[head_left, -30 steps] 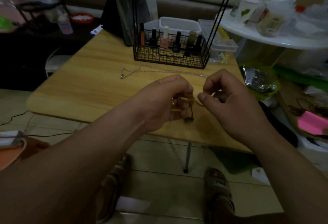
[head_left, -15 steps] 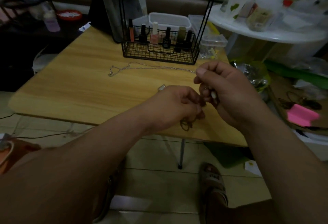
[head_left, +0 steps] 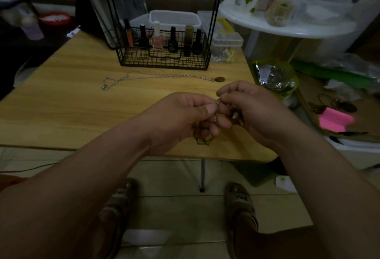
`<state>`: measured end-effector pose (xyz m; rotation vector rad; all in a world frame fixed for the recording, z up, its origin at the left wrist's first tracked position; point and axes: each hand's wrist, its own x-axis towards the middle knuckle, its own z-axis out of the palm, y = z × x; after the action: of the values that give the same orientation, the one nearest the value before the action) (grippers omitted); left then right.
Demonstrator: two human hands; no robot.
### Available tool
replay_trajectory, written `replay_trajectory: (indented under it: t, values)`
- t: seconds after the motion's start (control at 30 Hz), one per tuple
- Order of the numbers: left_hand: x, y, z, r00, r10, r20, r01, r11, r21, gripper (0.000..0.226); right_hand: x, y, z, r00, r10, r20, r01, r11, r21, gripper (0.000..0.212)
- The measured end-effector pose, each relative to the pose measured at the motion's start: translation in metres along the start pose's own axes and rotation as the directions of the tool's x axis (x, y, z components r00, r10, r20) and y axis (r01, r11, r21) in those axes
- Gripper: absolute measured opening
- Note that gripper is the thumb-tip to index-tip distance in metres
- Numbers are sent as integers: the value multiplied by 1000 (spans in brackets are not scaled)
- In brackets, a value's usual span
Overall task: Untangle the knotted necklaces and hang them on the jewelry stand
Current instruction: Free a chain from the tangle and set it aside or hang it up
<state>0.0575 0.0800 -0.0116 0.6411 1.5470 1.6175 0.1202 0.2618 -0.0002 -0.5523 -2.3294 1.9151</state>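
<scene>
Both hands meet over the near edge of the wooden table [head_left: 61,102]. My left hand [head_left: 181,117] pinches a thin gold chain necklace [head_left: 216,116] between thumb and forefinger, and a loop of the chain hangs below its curled fingers. My right hand [head_left: 255,113] pinches the same chain right beside it at the top. A second, silver necklace [head_left: 156,76] with a brown oval pendant [head_left: 219,79] lies stretched out flat on the table behind the hands. The black wire jewelry stand [head_left: 164,61] rises at the back, with two thin rods going up out of view.
The stand's wire basket holds several nail polish bottles [head_left: 157,39]. Clear plastic boxes [head_left: 226,43] sit behind and right of it. A cluttered white round table [head_left: 287,26] stands at right. Pink sticky notes [head_left: 335,120] lie on a low surface at far right.
The hands have drawn close together, and both now pinch the gold chain at one point. The camera has tilted, so the silver necklace's pendant is now uncovered.
</scene>
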Motion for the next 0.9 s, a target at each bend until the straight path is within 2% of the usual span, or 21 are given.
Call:
replay_trajectory:
  t: [0.13,0.23,0.3,0.63,0.9]
  values:
    - [-1,3,-1,998,17,-68,-17,1000,-5,17,-9,-2,-7,980,-193,54,199,972,-123,16]
    - [-2,6,-5,996,24,-81,-22,999,25,21,-17,-5,-10,931,-348,109,364,900,-241,15]
    - [-3,7,-6,997,33,-72,-29,998,54,24,-21,-5,-10,907,-401,131,422,855,-301,13]
    - [-7,7,-9,989,123,-84,-98,962,256,15,-21,-6,-6,875,-465,132,470,753,-460,3]
    - [-10,9,-8,962,247,-114,-183,898,400,8,-20,-7,0,904,-411,118,422,808,-412,7]
